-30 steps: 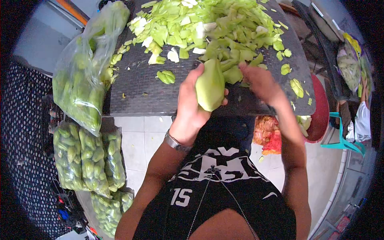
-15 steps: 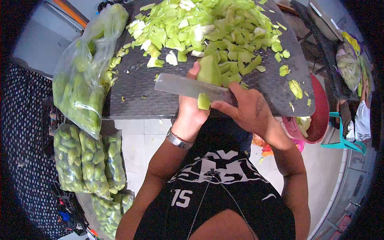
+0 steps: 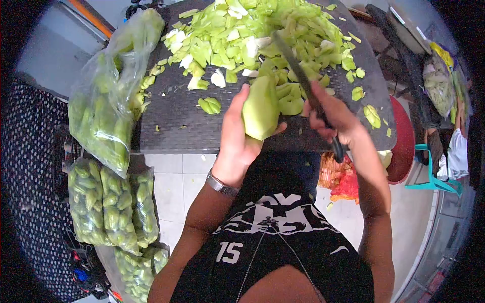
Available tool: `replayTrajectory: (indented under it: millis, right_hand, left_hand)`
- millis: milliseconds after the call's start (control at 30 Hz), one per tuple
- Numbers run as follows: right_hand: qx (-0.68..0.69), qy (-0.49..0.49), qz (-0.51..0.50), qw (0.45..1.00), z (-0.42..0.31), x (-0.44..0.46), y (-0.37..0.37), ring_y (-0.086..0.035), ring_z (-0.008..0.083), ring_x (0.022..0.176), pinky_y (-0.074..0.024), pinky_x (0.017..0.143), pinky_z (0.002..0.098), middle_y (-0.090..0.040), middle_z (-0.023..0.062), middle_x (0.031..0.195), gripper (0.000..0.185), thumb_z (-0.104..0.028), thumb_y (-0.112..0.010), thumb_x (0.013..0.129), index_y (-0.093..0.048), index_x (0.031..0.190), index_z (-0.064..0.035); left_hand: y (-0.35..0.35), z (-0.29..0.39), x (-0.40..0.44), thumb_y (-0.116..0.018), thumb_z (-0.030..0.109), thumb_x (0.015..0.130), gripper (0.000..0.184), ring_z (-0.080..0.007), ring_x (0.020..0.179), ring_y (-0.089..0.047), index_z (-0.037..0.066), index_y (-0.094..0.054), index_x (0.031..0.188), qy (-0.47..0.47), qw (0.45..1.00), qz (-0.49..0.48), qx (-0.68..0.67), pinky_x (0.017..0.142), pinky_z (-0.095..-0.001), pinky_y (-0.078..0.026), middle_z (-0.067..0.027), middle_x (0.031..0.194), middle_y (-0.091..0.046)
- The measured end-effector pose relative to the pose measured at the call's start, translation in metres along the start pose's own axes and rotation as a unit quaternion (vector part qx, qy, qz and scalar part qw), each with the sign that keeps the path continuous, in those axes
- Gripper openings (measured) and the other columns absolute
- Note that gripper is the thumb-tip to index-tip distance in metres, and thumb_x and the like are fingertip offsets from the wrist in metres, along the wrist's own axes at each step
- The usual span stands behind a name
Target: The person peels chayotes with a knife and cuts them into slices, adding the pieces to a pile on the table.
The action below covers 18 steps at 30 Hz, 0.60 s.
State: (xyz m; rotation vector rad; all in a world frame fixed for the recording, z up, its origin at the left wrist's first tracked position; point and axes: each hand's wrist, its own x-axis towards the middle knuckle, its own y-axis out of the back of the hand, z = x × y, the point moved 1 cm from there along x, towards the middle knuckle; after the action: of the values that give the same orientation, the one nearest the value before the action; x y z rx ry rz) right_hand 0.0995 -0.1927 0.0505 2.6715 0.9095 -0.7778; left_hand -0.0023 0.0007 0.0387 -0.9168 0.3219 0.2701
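A pale green chayote (image 3: 261, 108), with smooth cut faces, rests in my left hand (image 3: 236, 136), fingers wrapped round its side and underside. My right hand (image 3: 336, 113) grips the dark handle of a large knife (image 3: 298, 70). The blade points up and away, to the right of the chayote and apart from it. Beyond both hands lies a wide heap of cut green slices (image 3: 237, 38) on the dark table (image 3: 172, 132). One loose piece (image 3: 209, 105) sits just left of my left hand.
A clear bag of green chayotes (image 3: 103, 108) leans on the table's left edge. More filled bags (image 3: 103, 202) stand below it. To the right are a red tub (image 3: 402, 136), a teal stool (image 3: 432, 174) and a red net sack (image 3: 343, 179) on the floor.
The knife has left the chayote and swung upright to the right with my right hand. The slice that was at the blade is gone from it; a new piece lies on the table's left.
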Motion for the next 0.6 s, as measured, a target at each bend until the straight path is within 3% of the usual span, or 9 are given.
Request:
replayTrajectory:
  millis: [67, 100, 133, 167, 233, 300, 400, 500, 600]
  right_hand:
    - [-0.117, 0.142, -0.030, 0.982, 0.022, 0.003, -0.009, -0.052, 0.0212, 0.038, -0.0428, 0.039, 0.0318, -0.053, 0.0072, 0.054, 0.062, -0.062, -0.046, 0.101, -0.057, 0.087, -0.0031]
    - [-0.235, 0.267, 0.048, 0.933, 0.024, -0.005, -0.022, -0.059, 0.0315, 0.049, -0.0465, 0.046, 0.0379, -0.057, 0.0138, 0.058, 0.059, -0.059, -0.051, 0.100, -0.058, 0.089, -0.0010]
    - [-0.345, 0.382, 0.124, 0.848, 0.024, -0.015, -0.040, -0.065, 0.0418, 0.059, -0.0502, 0.052, 0.0441, -0.061, 0.0204, 0.062, 0.056, -0.055, -0.056, 0.099, -0.058, 0.091, 0.0010]
    - [-0.363, 0.290, 0.089, 0.881, 0.010, -0.039, -0.053, -0.064, 0.0519, 0.082, -0.0504, 0.065, 0.0527, -0.063, 0.0286, 0.073, 0.054, -0.049, -0.064, 0.095, -0.057, 0.101, 0.0040]
    - [-0.423, 0.288, 0.088, 0.854, 0.015, -0.043, -0.064, -0.067, 0.0482, 0.080, -0.0530, 0.067, 0.0540, -0.067, 0.0269, 0.080, 0.062, -0.055, -0.060, 0.095, -0.053, 0.117, 0.0024]
    - [-0.452, 0.325, 0.092, 0.825, 0.019, -0.041, -0.064, -0.069, 0.0463, 0.079, -0.0548, 0.066, 0.0553, -0.069, 0.0253, 0.084, 0.074, -0.061, -0.059, 0.092, -0.048, 0.126, 0.0038]
    - [-0.453, 0.350, 0.116, 0.812, 0.016, -0.042, -0.065, -0.067, 0.0475, 0.078, -0.0520, 0.064, 0.0530, -0.068, 0.0250, 0.084, 0.058, -0.050, -0.071, 0.089, -0.053, 0.111, 0.0013]
    - [-0.462, 0.333, 0.143, 0.809, 0.015, -0.039, -0.062, -0.066, 0.0484, 0.081, -0.0525, 0.066, 0.0528, -0.067, 0.0253, 0.080, 0.054, -0.049, -0.071, 0.090, -0.056, 0.108, -0.0006]
    - [-0.418, 0.354, 0.155, 0.822, 0.023, -0.017, -0.043, -0.069, 0.0364, 0.062, -0.0545, 0.054, 0.0460, -0.066, 0.0163, 0.070, 0.062, -0.065, -0.055, 0.094, -0.059, 0.099, -0.0041]
  left_hand:
    - [-0.002, -0.002, 0.004, -0.049, 0.049, 0.102, 0.050, -0.0261, 0.091, -0.068, 0.011, -0.057, 0.132, -0.013, 0.999, 0.021, -0.027, 0.080, -0.0456, -0.057, -0.0103, 0.110, -0.068]
    - [-0.006, -0.006, 0.004, -0.050, 0.049, 0.101, 0.048, -0.0240, 0.092, -0.067, 0.011, -0.058, 0.130, -0.031, 0.998, 0.038, -0.038, 0.078, -0.0442, -0.057, -0.0092, 0.107, -0.067]
    - [-0.008, -0.008, 0.005, -0.050, 0.049, 0.101, 0.047, -0.0219, 0.092, -0.067, 0.011, -0.059, 0.128, -0.049, 0.996, 0.055, -0.048, 0.076, -0.0429, -0.057, -0.0082, 0.105, -0.067]
    - [-0.002, -0.009, 0.009, -0.051, 0.048, 0.101, 0.047, -0.0222, 0.091, -0.067, 0.011, -0.059, 0.127, -0.026, 0.998, 0.016, -0.052, 0.076, -0.0428, -0.057, -0.0082, 0.104, -0.068]
    - [0.011, -0.010, 0.013, -0.053, 0.048, 0.100, 0.045, -0.0230, 0.087, -0.068, 0.011, -0.060, 0.126, 0.022, 0.996, -0.060, -0.059, 0.077, -0.0426, -0.057, -0.0082, 0.102, -0.068]
    - [0.009, -0.012, 0.010, -0.055, 0.047, 0.099, 0.044, -0.0234, 0.085, -0.068, 0.011, -0.061, 0.125, 0.019, 0.997, -0.040, -0.058, 0.077, -0.0421, -0.057, -0.0081, 0.100, -0.069]
    - [0.007, -0.012, 0.006, -0.056, 0.047, 0.099, 0.045, -0.0234, 0.084, -0.068, 0.010, -0.061, 0.124, 0.002, 0.998, -0.034, -0.049, 0.077, -0.0419, -0.057, -0.0084, 0.099, -0.070]
    - [-0.010, -0.009, 0.002, -0.055, 0.047, 0.100, 0.046, -0.0234, 0.083, -0.068, 0.008, -0.060, 0.125, 0.010, 0.997, -0.004, -0.079, 0.074, -0.0416, -0.057, -0.0092, 0.097, -0.070]
    - [0.004, -0.012, 0.001, -0.054, 0.046, 0.100, 0.047, -0.0239, 0.081, -0.068, 0.006, -0.060, 0.125, -0.002, 1.000, -0.003, -0.008, 0.067, -0.0409, -0.057, -0.0102, 0.097, -0.069]
